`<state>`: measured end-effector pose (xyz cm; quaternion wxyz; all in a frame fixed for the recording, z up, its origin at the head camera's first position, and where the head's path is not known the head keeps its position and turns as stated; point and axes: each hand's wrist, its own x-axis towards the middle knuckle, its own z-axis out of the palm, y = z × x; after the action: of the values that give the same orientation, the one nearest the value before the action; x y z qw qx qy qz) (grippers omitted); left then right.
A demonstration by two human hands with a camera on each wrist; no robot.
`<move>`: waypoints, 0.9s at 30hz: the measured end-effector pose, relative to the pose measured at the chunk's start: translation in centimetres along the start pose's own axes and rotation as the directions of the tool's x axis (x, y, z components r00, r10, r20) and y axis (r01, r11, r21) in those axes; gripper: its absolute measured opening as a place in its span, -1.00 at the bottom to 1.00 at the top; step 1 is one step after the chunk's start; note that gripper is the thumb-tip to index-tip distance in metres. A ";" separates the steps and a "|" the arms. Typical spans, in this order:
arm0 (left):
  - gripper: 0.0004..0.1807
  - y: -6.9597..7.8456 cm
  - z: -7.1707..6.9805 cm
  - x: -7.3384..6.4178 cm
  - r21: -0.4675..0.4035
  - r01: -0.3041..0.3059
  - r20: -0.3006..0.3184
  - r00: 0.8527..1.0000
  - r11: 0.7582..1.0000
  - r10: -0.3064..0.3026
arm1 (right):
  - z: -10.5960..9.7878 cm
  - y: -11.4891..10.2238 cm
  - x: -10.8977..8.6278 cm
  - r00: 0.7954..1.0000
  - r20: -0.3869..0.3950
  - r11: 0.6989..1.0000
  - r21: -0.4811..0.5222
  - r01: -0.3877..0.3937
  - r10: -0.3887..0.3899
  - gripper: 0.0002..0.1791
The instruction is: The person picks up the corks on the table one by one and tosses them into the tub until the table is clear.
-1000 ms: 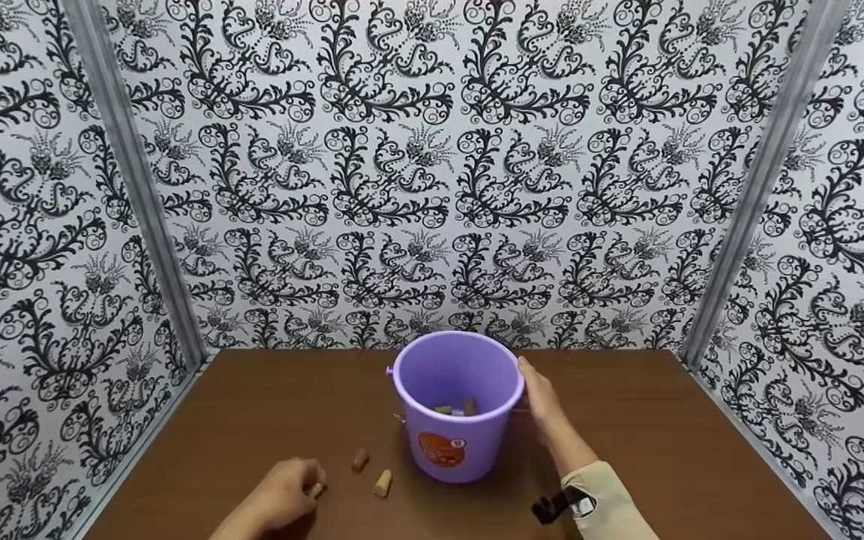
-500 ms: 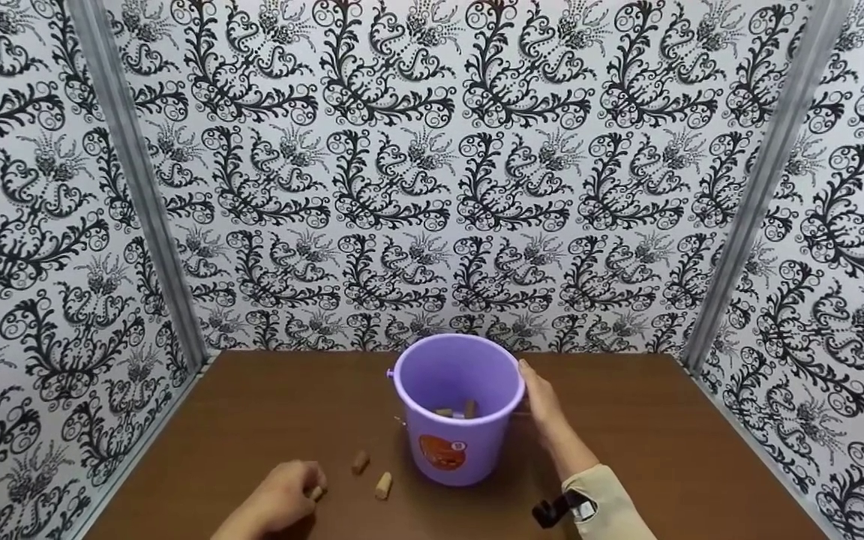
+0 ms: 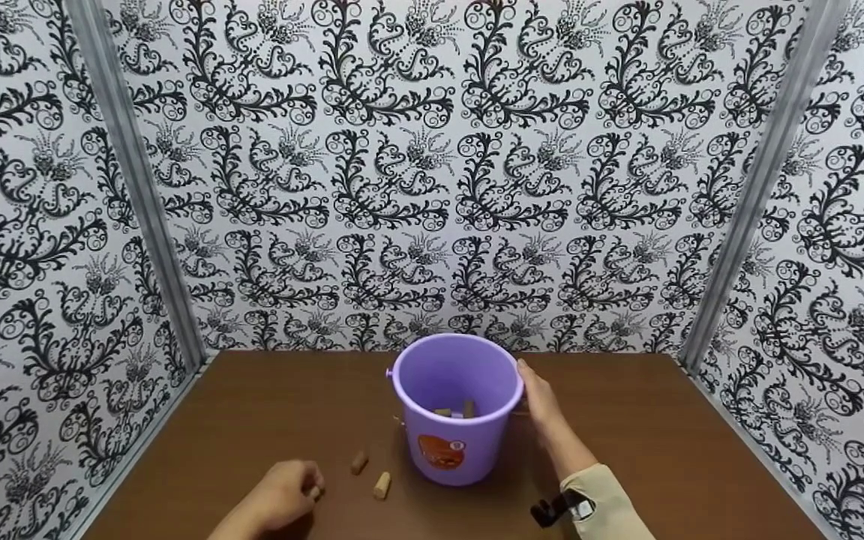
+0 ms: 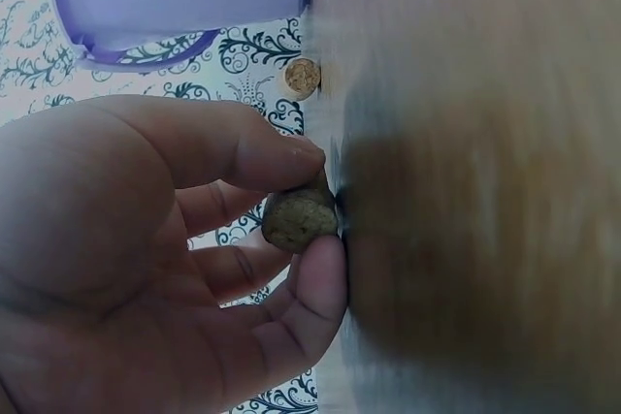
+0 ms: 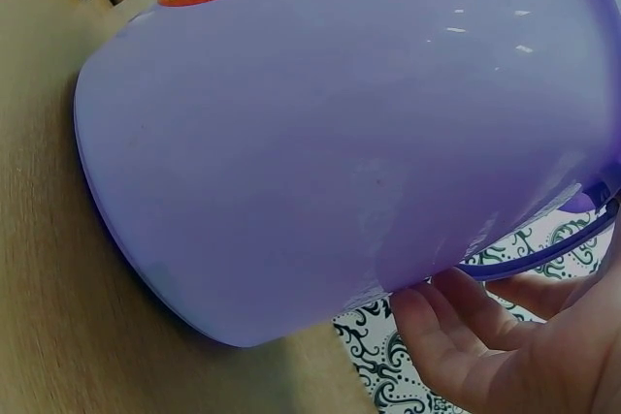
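My left hand (image 3: pixel 286 493) pinches a cork (image 4: pixel 299 218) between thumb and fingertips, low against the tabletop, left of the bucket. A purple bucket (image 3: pixel 454 450) with an orange label stands upright in the head view, and corks (image 3: pixel 469 409) show inside it. At its right side my right hand (image 3: pixel 547 401) holds it, one digit up by the rim. The right wrist view has bent fingers (image 5: pixel 427 332) with tips against the bucket's wall, close to its handle (image 5: pixel 553 257). A light cork (image 3: pixel 382 485) and a darker cork (image 3: pixel 359 462) lie between the left hand and the bucket.
The brown wooden table (image 3: pixel 627 427) runs back to a wall (image 3: pixel 417 187) with a black and white scroll pattern. Patterned side walls with grey corner posts (image 3: pixel 139 180) close in the left and right. A black strap (image 3: pixel 552 510) sits at the right wrist.
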<state>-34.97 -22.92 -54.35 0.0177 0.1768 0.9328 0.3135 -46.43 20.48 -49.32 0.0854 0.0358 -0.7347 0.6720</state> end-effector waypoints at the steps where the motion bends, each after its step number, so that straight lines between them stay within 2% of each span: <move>1: -0.88 0.0 0.0 -0.1 0.011 -0.004 -0.014 1.000 1.000 0.004 | 0.0 0.1 0.0 1.000 0.000 1.000 0.000 -0.001 0.001 -0.34; 5: -0.87 0.0 0.0 -0.2 0.036 -0.010 -0.036 0.999 0.999 0.011 | 0.2 0.3 0.1 1.000 0.007 0.999 0.037 -0.025 0.024 -0.32; 11: -0.90 0.0 -0.2 -0.4 0.004 0.021 -0.005 1.000 1.000 -0.021 | 0.4 0.4 0.1 0.999 0.003 0.998 0.059 -0.037 0.037 -0.32; 15: -0.92 0.3 -0.4 -0.4 -0.012 0.028 -0.003 1.000 1.000 -0.028 | 0.6 0.2 -0.1 0.999 -0.001 0.998 0.058 -0.035 0.035 -0.31; 23: -0.86 1.1 -0.2 -0.1 0.001 0.006 -0.049 0.999 1.000 -0.005 | 0.3 0.1 -0.3 0.999 -0.020 0.999 0.033 -0.031 0.031 -0.32; 27: -0.86 1.5 -0.1 0.3 -0.023 0.026 -0.043 0.999 0.999 -0.027 | 0.2 0.0 -0.2 1.000 -0.015 1.000 0.019 -0.024 0.024 -0.32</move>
<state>-34.80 -21.77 -53.34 0.0036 0.1574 0.9316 0.3275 -46.27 20.23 -49.40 0.0825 0.0227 -0.7281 0.6802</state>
